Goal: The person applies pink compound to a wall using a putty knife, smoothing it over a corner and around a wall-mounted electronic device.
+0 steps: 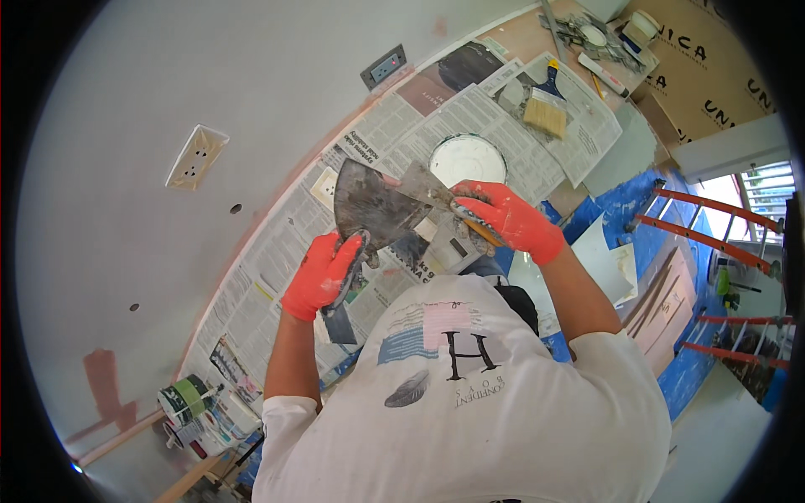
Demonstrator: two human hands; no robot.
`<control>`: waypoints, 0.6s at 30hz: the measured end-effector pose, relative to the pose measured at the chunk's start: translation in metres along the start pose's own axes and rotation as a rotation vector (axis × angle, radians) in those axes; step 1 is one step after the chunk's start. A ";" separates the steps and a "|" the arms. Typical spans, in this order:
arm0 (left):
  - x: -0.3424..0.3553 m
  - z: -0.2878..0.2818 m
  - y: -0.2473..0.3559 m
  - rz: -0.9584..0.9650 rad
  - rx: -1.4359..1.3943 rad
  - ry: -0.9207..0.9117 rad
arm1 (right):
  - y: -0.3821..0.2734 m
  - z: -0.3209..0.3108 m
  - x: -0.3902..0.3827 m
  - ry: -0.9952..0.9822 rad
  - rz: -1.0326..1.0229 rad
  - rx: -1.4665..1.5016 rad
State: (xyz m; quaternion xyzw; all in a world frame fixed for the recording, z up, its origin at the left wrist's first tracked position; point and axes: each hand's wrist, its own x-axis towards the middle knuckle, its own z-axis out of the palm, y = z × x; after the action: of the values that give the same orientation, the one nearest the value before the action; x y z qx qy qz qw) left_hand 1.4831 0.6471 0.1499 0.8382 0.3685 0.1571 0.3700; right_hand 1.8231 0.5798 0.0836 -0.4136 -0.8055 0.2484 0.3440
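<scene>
My left hand [319, 275], in an orange-red glove, is closed round the handle of a wide putty knife [367, 201]. The knife's broad, dark blade is smeared and points up and away from me. A smaller putty knife [429, 186] with a wooden handle is gripped in my right hand [513, 222], gloved the same way. Its blade reaches left and overlaps the right edge of the wide blade; whether the two touch, I cannot tell. Just beyond my right hand, a round white tub or lid [470, 158] rests on the newspaper [402, 126].
A wide paintbrush [547, 111] lies on the far newspaper. Tools and a small tub [641, 29] crowd the far right. An outlet box [197, 157] sits in the wall on the left. Cans and supplies [201, 411] stand lower left. Orange ladders [713, 222] stand right, over blue floor covering.
</scene>
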 end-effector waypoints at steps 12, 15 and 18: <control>-0.004 0.022 -0.011 -0.235 0.037 -0.130 | 0.022 0.012 0.022 0.108 0.070 0.248; -0.035 0.051 -0.080 0.020 0.317 0.092 | 0.060 0.011 0.041 0.276 0.410 0.445; -0.083 0.084 -0.178 0.120 0.469 0.490 | 0.104 0.014 0.085 0.469 0.741 0.581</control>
State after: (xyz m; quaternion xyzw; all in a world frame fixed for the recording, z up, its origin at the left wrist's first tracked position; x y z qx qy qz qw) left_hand 1.3829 0.6248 -0.0375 0.8580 0.4226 0.2860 0.0578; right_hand 1.8282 0.7050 0.0330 -0.6025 -0.4046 0.4675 0.5047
